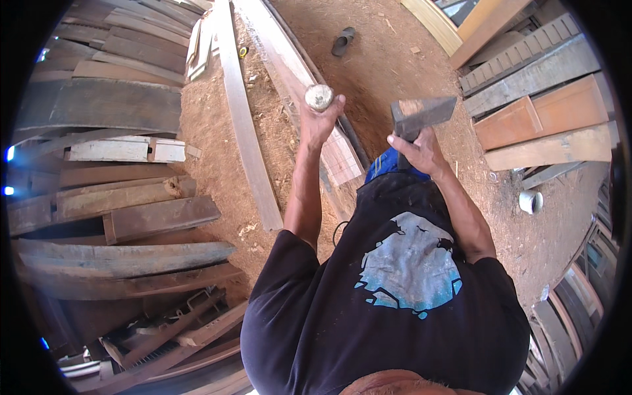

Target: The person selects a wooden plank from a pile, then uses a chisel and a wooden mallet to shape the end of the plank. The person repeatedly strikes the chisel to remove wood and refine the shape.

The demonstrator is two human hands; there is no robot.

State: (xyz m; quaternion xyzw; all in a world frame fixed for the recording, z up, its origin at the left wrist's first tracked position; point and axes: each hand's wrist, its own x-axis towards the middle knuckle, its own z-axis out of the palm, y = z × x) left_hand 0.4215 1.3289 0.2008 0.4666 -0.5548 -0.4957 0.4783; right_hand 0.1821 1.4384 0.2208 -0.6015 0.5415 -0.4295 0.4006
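My left hand [318,124] is closed around an upright handle with a round, pale, worn end [318,97], like a chisel's. Its lower part and any blade are hidden beneath the hand. Below it lies a long, thick reddish board [340,157], reaching away from me. To the right, my right hand [423,153] grips a dark wooden mallet [431,113] by its handle. The mallet's blocky head is raised clear of the board, with a lighter worn patch on top.
A narrow plank [249,135] lies left of the board on sawdust-strewn ground [395,59]. Stacked timber [125,108] crowds the left side, and more boards [546,125] lie at the right. A sandal [343,41] rests farther off; a white pot [530,201] sits at right.
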